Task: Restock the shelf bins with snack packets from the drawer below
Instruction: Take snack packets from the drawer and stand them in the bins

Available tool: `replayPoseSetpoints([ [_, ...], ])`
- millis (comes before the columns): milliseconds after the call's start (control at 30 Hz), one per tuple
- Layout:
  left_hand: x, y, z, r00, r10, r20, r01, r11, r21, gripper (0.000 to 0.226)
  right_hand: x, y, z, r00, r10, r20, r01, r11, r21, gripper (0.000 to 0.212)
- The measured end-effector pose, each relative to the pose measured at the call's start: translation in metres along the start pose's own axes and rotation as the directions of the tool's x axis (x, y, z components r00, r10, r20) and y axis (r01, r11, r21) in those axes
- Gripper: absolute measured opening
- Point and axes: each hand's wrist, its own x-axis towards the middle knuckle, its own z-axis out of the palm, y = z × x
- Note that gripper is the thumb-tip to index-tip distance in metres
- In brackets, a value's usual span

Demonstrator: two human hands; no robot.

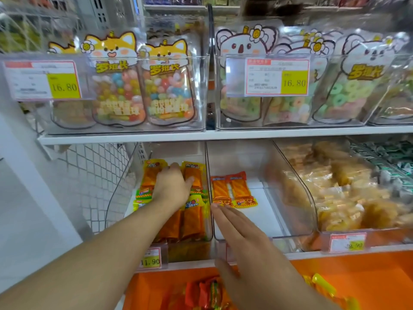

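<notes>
Left hand [173, 186] rests flat on orange packets [192, 222] inside left bin [116, 195]; right hand [243, 233], fingers straight, empty, hovers beside it.

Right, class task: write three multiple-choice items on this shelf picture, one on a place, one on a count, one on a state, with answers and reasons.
1. Where is the left hand?
A. in the left clear bin
B. in the orange drawer
C. on the top shelf

2. How many snack packets lie in the middle clear bin?
A. none
B. two
C. six

3. How is the right hand?
A. gripping a packet
B. clenched in a fist
C. open, fingers straight

Answers:
1 A: it rests on the orange packets in the left clear bin.
2 B: two orange packets lie side by side at the back.
3 C: its fingers reach flat over the bin's front edge and hold nothing.
</notes>
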Motion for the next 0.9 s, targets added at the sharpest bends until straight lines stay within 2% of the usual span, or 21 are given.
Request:
replayPoseSetpoints([
  [267,-0.002,-0.002,-0.003,0.996,-0.015,0.089,0.024,0.995,-0.1,0.045,0.0,-0.002,-0.003,1.0,0.012,0.018,-0.012,0.999,0.037,0.087],
  [433,-0.012,-0.001,-0.014,0.992,0.009,0.123,0.006,0.992,-0.124,0.058,-0.003,-0.004,-0.007,0.999,0.019,0.032,-0.021,0.998,0.06,0.087],
  [667,-0.061,-0.004,-0.046,0.995,0.097,0.026,-0.086,0.954,-0.287,0.059,-0.026,-0.006,-0.024,1.0,0.02,-0.014,-0.018,0.99,0.139,0.071],
  [800,-0.12,0.002,-0.063,0.979,0.181,-0.097,-0.203,0.922,-0.329,0.043,-0.05,-0.002,-0.026,0.995,0.081,-0.052,-0.071,0.983,0.168,0.063],
  [900,-0.177,0.017,-0.069,0.957,0.227,-0.181,-0.284,0.858,-0.428,0.027,-0.072,0.005,-0.027,0.992,0.096,-0.079,-0.081,0.982,0.168,0.057],
])
